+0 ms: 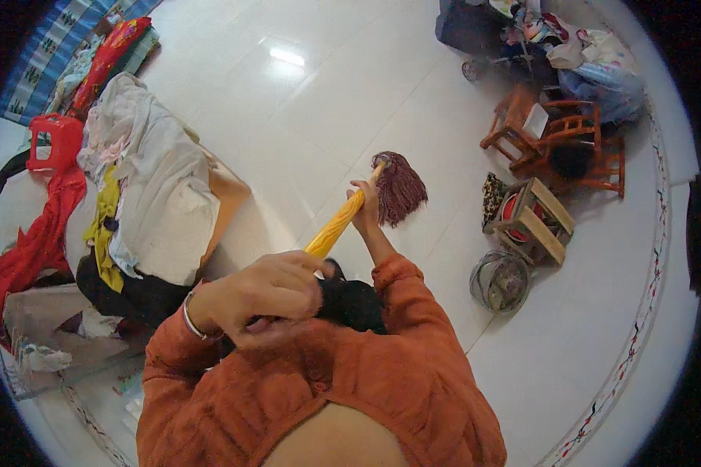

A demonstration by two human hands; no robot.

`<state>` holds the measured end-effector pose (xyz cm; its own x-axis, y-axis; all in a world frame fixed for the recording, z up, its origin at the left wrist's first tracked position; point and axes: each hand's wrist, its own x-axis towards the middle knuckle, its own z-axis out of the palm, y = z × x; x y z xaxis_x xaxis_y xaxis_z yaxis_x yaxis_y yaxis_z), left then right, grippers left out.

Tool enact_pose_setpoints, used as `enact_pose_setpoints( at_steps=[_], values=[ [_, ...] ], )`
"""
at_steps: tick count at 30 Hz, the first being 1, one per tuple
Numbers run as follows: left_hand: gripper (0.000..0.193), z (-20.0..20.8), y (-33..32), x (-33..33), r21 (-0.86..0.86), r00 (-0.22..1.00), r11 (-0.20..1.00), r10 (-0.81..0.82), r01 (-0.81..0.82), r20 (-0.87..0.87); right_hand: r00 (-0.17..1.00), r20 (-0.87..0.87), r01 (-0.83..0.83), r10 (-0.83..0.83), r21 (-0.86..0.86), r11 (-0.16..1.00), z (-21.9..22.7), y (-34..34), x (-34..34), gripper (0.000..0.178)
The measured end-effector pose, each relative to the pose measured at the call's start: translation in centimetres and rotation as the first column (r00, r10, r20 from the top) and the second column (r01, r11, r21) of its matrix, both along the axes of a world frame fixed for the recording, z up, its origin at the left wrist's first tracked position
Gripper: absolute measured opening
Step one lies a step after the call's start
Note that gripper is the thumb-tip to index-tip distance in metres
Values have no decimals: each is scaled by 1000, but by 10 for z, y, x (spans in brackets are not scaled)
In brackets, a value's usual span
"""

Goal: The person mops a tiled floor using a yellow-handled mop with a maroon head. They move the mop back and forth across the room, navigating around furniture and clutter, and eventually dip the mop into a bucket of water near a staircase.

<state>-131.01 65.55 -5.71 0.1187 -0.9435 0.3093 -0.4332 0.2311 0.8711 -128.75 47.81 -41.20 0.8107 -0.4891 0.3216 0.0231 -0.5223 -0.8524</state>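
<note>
A mop with a yellow handle point(336, 225) and dark maroon strands point(401, 189) slants away from me, its strands over the pale floor. My right hand point(366, 205) is closed round the handle a short way below the strands' collar. Close to my chest, my left hand point(266, 294), with a bracelet at the wrist, curls its fingers at the handle's near end. That end of the handle is hidden behind the left hand.
Piled clothes point(144, 156) lie on my left, beside a red stool point(57, 142). To the right stand wooden chairs point(565, 140), a slatted wooden frame point(539, 218) and a wire basket point(500, 280). Bags and cloths point(592, 58) heap at the far right. Glossy white tiles point(319, 93) cover the floor.
</note>
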Motion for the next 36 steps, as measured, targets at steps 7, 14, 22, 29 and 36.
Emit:
enact_pose_setpoints(
  at_steps=[7,14,22,29,36],
  values=[
    [7,-12,-18,68,273,977,947,196,-168,-81,991,107,-65,78,-114,991,-43,-52,106,18],
    [13,-44,-70,166,171,975,976,162,-135,-154,989,57,-130,134,-68,989,-62,-114,216,14],
    [32,-56,-149,247,231,889,875,452,-426,-71,945,-106,49,310,982,184,-39,-167,353,23],
    [21,-13,-134,277,232,627,646,763,-727,-158,839,-144,-520,525,77,851,-32,-115,398,23],
    [23,13,-123,276,164,621,606,781,-778,63,628,-177,-771,758,-9,637,-16,-35,415,26]
  ],
)
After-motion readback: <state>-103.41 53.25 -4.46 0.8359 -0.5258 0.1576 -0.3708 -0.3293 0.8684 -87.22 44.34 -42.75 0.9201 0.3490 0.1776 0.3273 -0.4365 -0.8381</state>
